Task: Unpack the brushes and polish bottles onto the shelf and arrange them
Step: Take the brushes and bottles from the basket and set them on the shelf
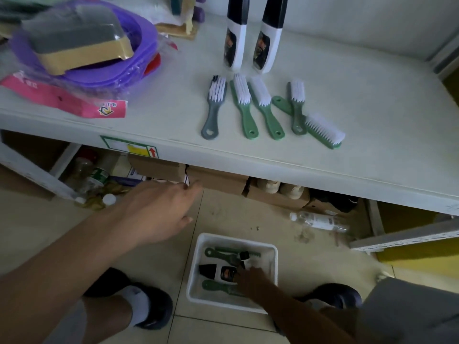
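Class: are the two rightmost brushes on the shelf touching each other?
Touching. The head view shows the grey-green brush lying across the green brush, no gap.

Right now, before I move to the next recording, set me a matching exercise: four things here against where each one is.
Things:
1. two standing polish bottles
2. purple basin
3. white bin
4. right hand

Places:
A. on the floor
B. reaching into the bin
C. back of the shelf
D. left end of the shelf

Pairs: 1-C, 2-D, 3-A, 4-B.
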A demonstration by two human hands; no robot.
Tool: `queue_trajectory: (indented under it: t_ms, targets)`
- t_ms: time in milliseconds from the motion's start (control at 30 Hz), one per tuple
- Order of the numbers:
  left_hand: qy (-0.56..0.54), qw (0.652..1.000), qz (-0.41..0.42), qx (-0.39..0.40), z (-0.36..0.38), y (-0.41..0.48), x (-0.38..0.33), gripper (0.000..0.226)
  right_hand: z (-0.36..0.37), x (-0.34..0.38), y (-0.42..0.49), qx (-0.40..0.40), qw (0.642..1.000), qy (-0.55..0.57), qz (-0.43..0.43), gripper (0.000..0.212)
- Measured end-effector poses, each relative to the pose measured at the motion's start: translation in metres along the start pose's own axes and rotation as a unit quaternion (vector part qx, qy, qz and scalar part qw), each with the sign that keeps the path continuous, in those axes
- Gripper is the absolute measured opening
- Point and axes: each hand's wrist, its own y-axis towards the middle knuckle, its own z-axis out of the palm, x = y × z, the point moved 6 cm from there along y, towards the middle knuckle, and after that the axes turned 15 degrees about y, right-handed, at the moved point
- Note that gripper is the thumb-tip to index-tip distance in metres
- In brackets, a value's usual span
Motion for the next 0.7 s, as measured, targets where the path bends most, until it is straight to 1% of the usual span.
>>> queue_trajectory:
  t_ms: [33, 67, 100, 133, 200, 233, 267, 300, 333, 367, 400, 433, 500, 567, 600, 700]
  targets:
    - [0.004, 1.0, -0.003, -0.002, 0.0, 0.0, 0.001, 0.055, 0.001, 0.002, 0.003, 0.027, 0.999, -0.023, -0.013, 0.064]
    - [0.008, 1.0, -0.006, -0.001, 0.001, 0.0, 0.001, 0.057, -0.004, 0.004, 0.004, 0.028, 0.999, -0.023, -0.008, 0.053]
    - [0.012, 1.0, -0.008, -0.002, 0.003, 0.0, 0.0, 0.06, 0.001, 0.003, 0.008, 0.037, 0.999, -0.005, 0.001, 0.049]
    - [0.016, 1.0, -0.006, -0.001, 0.005, 0.0, -0.002, 0.062, 0.005, 0.001, 0.014, 0.03, 0.999, -0.031, -0.012, 0.05]
    - [0.018, 1.0, 0.003, 0.01, 0.009, 0.0, -0.006, 0.063, 0.008, 0.002, 0.02, 0.041, 0.999, -0.025, -0.014, 0.052]
    - [0.019, 1.0, 0.008, 0.015, 0.01, -0.001, -0.008, 0.064, 0.007, 0.001, 0.019, 0.034, 0.999, -0.012, -0.027, 0.052]
    - [0.021, 1.0, 0.013, 0.013, 0.01, -0.001, -0.01, 0.064, -0.004, -0.002, 0.014, 0.009, 1.0, -0.009, -0.022, 0.058]
    - [0.025, 1.0, 0.015, 0.008, 0.01, -0.001, -0.011, 0.063, -0.01, -0.004, 0.01, -0.031, 0.998, 0.056, 0.002, 0.065]
    - [0.026, 1.0, 0.015, 0.003, 0.008, -0.001, -0.012, 0.063, -0.014, -0.009, 0.006, -0.048, 0.993, 0.1, 0.034, 0.059]
    - [0.022, 1.0, 0.014, 0.005, 0.007, -0.001, -0.012, 0.062, -0.023, -0.006, 0.001, -0.052, 0.993, 0.103, 0.031, 0.043]
    - [0.013, 1.0, 0.014, 0.01, 0.005, -0.001, -0.013, 0.06, -0.034, 0.0, -0.007, -0.05, 0.993, 0.101, 0.019, 0.031]
    - [0.006, 1.0, 0.017, 0.014, 0.003, -0.001, -0.015, 0.058, -0.042, 0.002, -0.009, -0.047, 0.993, 0.105, 0.025, 0.034]
    - [0.0, 1.0, 0.024, 0.011, -0.002, -0.001, -0.016, 0.05, -0.063, 0.014, -0.025, -0.035, 0.996, 0.08, 0.009, 0.038]
    - [-0.007, 1.0, 0.025, 0.01, -0.009, -0.002, -0.016, 0.044, -0.095, 0.029, -0.048, -0.031, 0.997, 0.067, -0.025, 0.039]
    - [-0.012, 1.0, 0.024, 0.013, -0.012, -0.004, -0.014, 0.042, -0.115, 0.038, -0.061, -0.065, 0.994, 0.061, -0.059, 0.041]
    - [-0.017, 1.0, 0.02, 0.005, -0.022, -0.01, -0.009, 0.034, -0.171, 0.057, -0.104, -0.14, 0.984, 0.051, -0.1, 0.044]
